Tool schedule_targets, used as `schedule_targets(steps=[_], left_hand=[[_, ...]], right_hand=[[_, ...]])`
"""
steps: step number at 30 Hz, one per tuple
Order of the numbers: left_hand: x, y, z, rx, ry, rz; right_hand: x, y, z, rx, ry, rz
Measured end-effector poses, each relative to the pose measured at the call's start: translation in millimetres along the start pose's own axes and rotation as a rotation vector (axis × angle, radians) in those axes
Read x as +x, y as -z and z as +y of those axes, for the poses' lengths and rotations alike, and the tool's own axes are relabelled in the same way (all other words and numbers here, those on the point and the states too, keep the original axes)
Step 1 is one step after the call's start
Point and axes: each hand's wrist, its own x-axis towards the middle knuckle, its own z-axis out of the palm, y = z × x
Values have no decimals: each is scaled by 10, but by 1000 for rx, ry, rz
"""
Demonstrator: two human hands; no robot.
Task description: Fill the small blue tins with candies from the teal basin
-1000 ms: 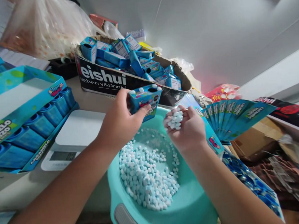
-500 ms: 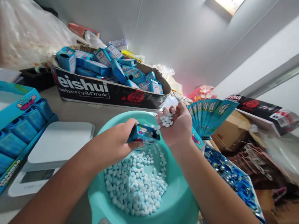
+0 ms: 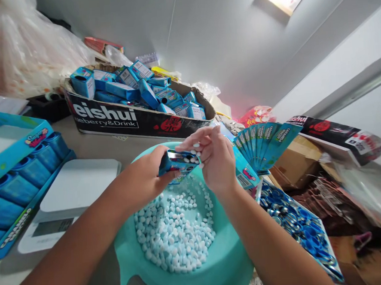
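Note:
A small blue printed box [image 3: 180, 162] is gripped in my left hand [image 3: 150, 173], its open end facing right with white candies inside the opening. My right hand [image 3: 217, 160] is tipped against that opening, its fingers curved around a few white candies [image 3: 196, 147]. Both hands are above a teal basin [image 3: 229, 243], whose bottom is partly covered with pale blue and white candies [image 3: 176, 233].
A white scale [image 3: 80, 183] and a tray of blue boxes [image 3: 34, 173] lie left. Behind stands a black carton [image 3: 111, 117] of small blue boxes. Fanned blue cards [image 3: 264, 142] and a tray of blue shiny pieces [image 3: 292, 222] are right.
My right hand has turned from palm up with a heap of candies to tilted over the box opening. Fewer candies show in it, and more show inside the box.

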Motion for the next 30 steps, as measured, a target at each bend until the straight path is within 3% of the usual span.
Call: schedule_targets(steps=[3,5,6,8,9,13,15,17,20,22,30], left_hand=[[20,-14,-21,35,116,137],[31,-23,-36,31,172,242],[34,-26,-41,22,188,280],[32,-28,-40,13,211,316],[29,-27,-34,18,222,321],[19,-24,1,49,226,317],[18,-25,9,44,212,304],[14,-24,7,60,199,285],[-5,-12,-2,96,190,266],[-23,2,-3,80,182,255],[-48,33,10,70,175,240]], right_hand=[[110,115,69,-104,31,182],[138,217,83,-234,-136,230],[107,261,68,-327,-256,157],[-69,314,-6,-572,-431,-169],[-208,319,-58,-716,-441,-379],[-821,232,-183,-1157,-307,-1090],[-1004,165,-115,-1182,-217,-1324],[-1068,113,46,-1143,-49,-1443],[-1031,76,368,-1121,179,-1443],[-975,77,574,-1137,253,-1413],[-673,72,1064,-1176,334,-1210]])
